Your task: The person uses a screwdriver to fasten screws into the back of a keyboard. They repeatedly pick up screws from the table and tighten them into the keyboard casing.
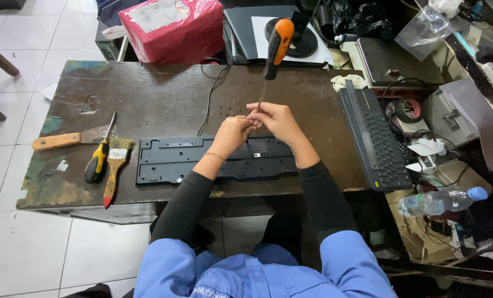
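Note:
My right hand (278, 118) pinches the metal shaft of a screwdriver with an orange and black handle (278, 45), which points away from me. My left hand (232, 134) meets it at the shaft's tip, fingers closed together there; whether it holds anything small is too tiny to tell. Both hands hover over a black keyboard lying face down (169, 160) on the dark worn table (158, 94). A thin black cable (212, 91) runs from the keyboard toward the back edge.
At the left lie a wooden-handled scraper (64, 140), a yellow and black screwdriver (98, 160) and a paintbrush (114, 171). A second keyboard (374, 138) sits at the right edge. Behind are a red wrapped parcel (172, 27) and clutter; a water bottle (439, 201) lies at the lower right.

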